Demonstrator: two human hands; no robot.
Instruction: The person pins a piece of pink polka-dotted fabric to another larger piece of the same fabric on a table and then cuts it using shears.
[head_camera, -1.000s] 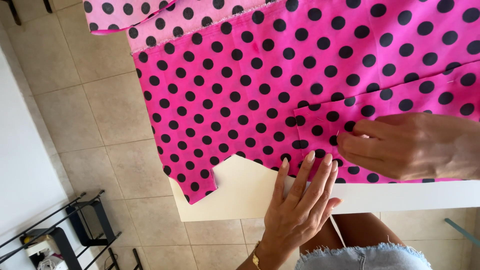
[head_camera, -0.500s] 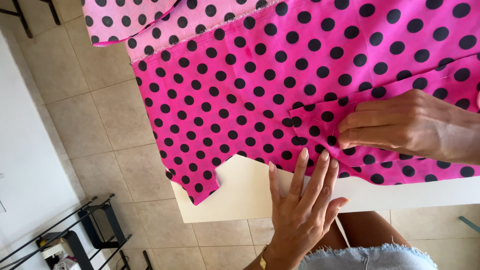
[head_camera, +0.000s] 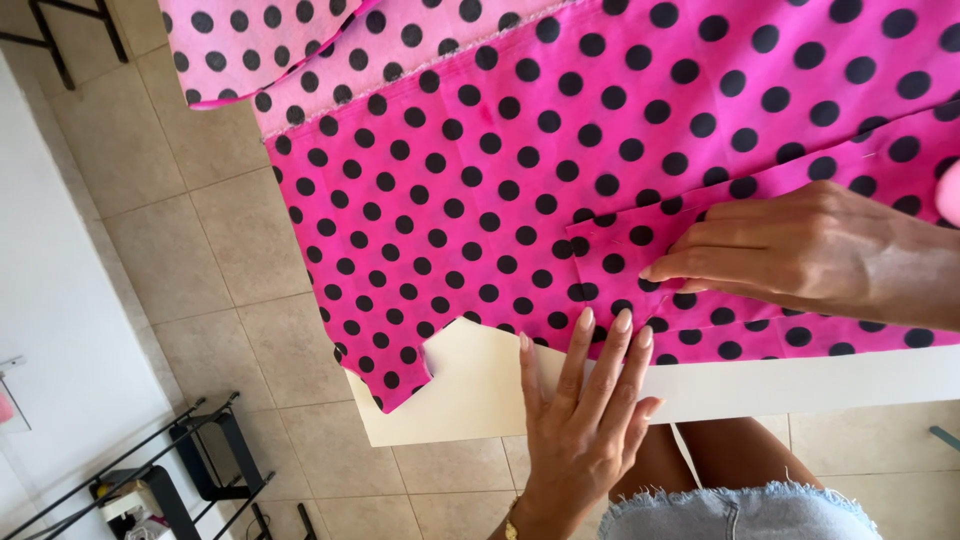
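A bright pink fabric with black dots (head_camera: 480, 200) lies spread over a white table (head_camera: 800, 385), and its ragged corner hangs off the table's left end. A smaller piece of the same fabric (head_camera: 620, 255) lies on top. My right hand (head_camera: 800, 250) comes in from the right and its fingers, close together, pinch and press that small piece. My left hand (head_camera: 585, 400) reaches up from below. It lies flat with fingers apart, the fingertips at the fabric's near edge and the palm on the bare table.
A cream paper pattern piece (head_camera: 470, 390) sticks out under the fabric corner. Beige tiled floor (head_camera: 200, 250) lies to the left, with a black metal rack (head_camera: 190, 460) at the bottom left beside a white wall. My legs in frayed denim shorts (head_camera: 740, 510) are below the table edge.
My right hand has slid a little to the left along the small fabric piece. My left hand stays flat at the near edge, shifted only slightly.
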